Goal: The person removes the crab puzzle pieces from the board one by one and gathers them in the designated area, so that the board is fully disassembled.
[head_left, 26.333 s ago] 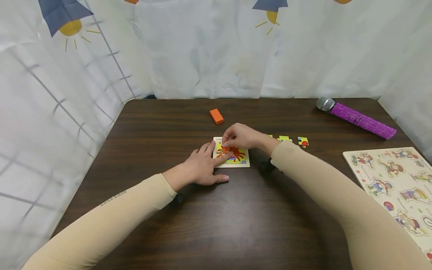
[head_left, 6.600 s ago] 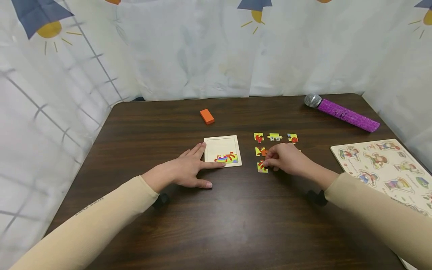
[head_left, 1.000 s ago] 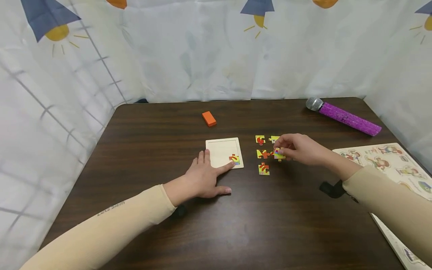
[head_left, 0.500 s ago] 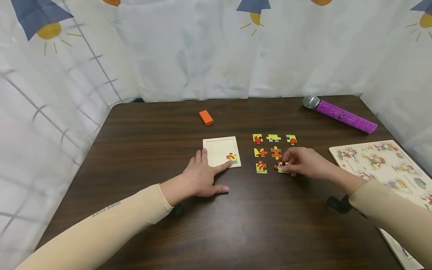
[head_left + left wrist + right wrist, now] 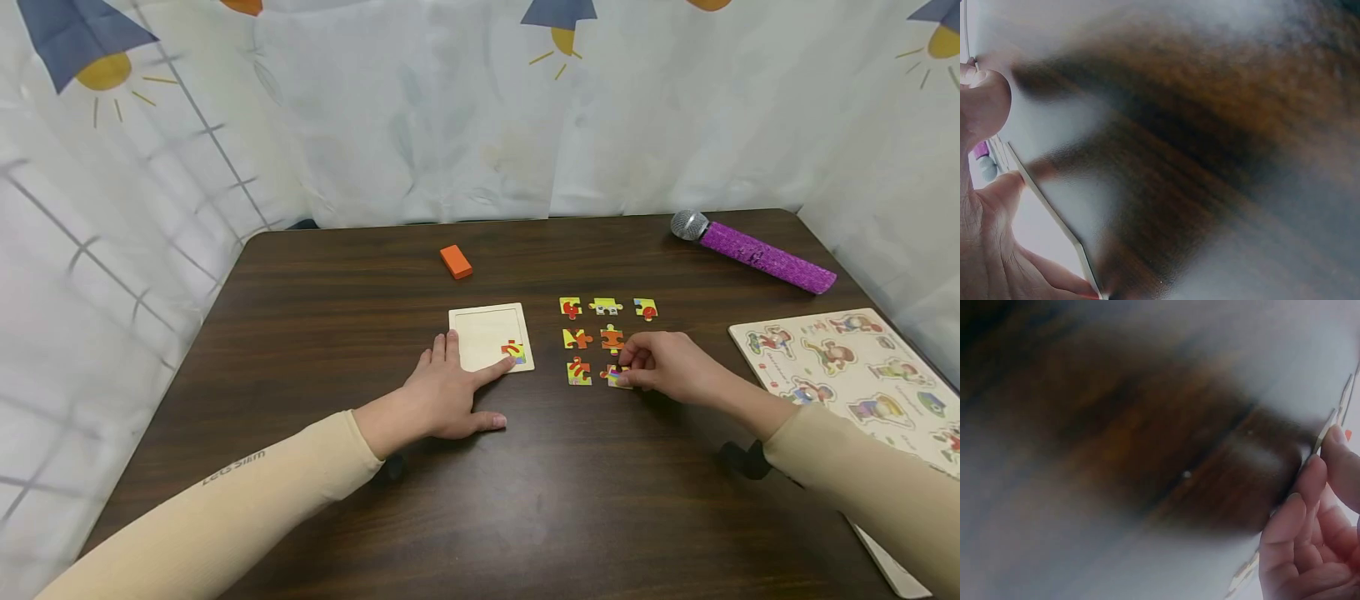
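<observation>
My left hand (image 5: 448, 398) lies with fingers spread at the lower left of a square wooden puzzle tray (image 5: 483, 321). Its index fingertip touches a yellow-and-red corner piece (image 5: 513, 351), the only piece inside the tray. The right hand (image 5: 670, 367) pinches a jigsaw piece with a rainbow stripe (image 5: 614, 377) between thumb and fingers, low at the table in the bottom row of loose pieces. Just left of it lies a yellow-and-red piece (image 5: 578, 372), and above it an orange piece (image 5: 612, 338). In the right wrist view the held piece (image 5: 1324, 436) shows edge-on.
More loose jigsaw pieces lie above, including one with eyes (image 5: 605, 307). An orange block (image 5: 456, 262) sits behind the tray. At the back right lies a purple microphone (image 5: 765, 257). A large picture board (image 5: 787, 343) rests under the right forearm's side of the table.
The tray held more pieces earlier; now one is left in it. Over the last second the right hand brought the rainbow piece down to the bottom row, then left. The left hand stays put.
</observation>
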Motion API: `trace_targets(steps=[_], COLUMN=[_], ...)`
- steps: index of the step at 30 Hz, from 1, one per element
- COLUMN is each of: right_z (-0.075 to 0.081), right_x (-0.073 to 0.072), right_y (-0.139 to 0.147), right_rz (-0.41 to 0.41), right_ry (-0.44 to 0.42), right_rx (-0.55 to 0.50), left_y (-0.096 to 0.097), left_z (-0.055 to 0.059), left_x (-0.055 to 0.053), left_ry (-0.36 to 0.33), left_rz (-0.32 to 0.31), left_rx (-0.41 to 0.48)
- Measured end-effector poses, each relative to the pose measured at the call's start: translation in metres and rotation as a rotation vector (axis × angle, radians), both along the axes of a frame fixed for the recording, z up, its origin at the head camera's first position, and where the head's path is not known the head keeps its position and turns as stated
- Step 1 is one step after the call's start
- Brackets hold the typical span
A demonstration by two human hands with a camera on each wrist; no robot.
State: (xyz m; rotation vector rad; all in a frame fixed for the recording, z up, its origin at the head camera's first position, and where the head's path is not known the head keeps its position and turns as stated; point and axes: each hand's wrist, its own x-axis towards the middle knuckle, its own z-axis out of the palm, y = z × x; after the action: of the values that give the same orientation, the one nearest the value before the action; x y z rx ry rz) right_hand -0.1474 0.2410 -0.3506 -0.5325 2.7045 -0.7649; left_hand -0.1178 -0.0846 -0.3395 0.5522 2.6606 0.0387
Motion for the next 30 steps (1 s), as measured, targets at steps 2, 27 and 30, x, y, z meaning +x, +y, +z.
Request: trace_targets(steps=[2,27,30], right_z=[-0.0009,-0.0023,-0.0024], right_x=[-0.0001,-0.0025,-0.0024], right_y=[0.0,-0.0005,0.0006], right_rz=[0.007,0.034,0.038], right_ry=[0.005,0.002,0.013], right_rx=[-0.004,-0.027,-0.03], left_y=[0.0,-0.0004,-0.0004], left_z=[0.0,0.0,0.0], left_x=[0.0003,-0.0005,-0.0005], left_ry=[0.001,-0.002,-0.001], left_rz=[0.0,-0.001,-0.002], left_rx=[0.002,-0.003,-0.001])
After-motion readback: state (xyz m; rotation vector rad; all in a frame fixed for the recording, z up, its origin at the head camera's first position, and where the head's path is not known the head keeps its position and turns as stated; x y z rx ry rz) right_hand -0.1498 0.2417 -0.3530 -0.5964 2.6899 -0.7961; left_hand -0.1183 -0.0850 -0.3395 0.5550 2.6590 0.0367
